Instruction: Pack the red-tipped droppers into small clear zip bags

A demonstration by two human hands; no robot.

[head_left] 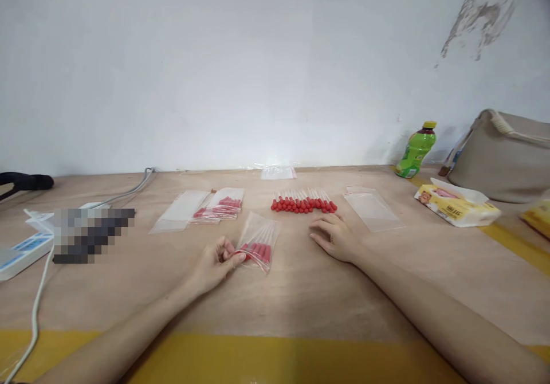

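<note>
My left hand (222,259) pinches the near left corner of a clear zip bag (267,230), its thumb and fingers closed on the edge. Inside that bag lie several red-ended sticks with thin white stems, red ends towards me. Just behind the bag, a pile of the same red-tipped sticks (303,204) lies in a row, white stems pointing at the wall. My right hand (337,239) rests on the table in front of the pile's right end, fingers slightly bent and apart, with nothing seen in them. Its fingertips are close to the sticks.
Filled bags (221,205) overlap at left beside flat bags (178,212). More flat bags (373,209) lie right. Beyond them are a tissue pack (458,203), a green bottle (416,152) and a beige bag (501,157). A power strip (26,252) with cables sits far left.
</note>
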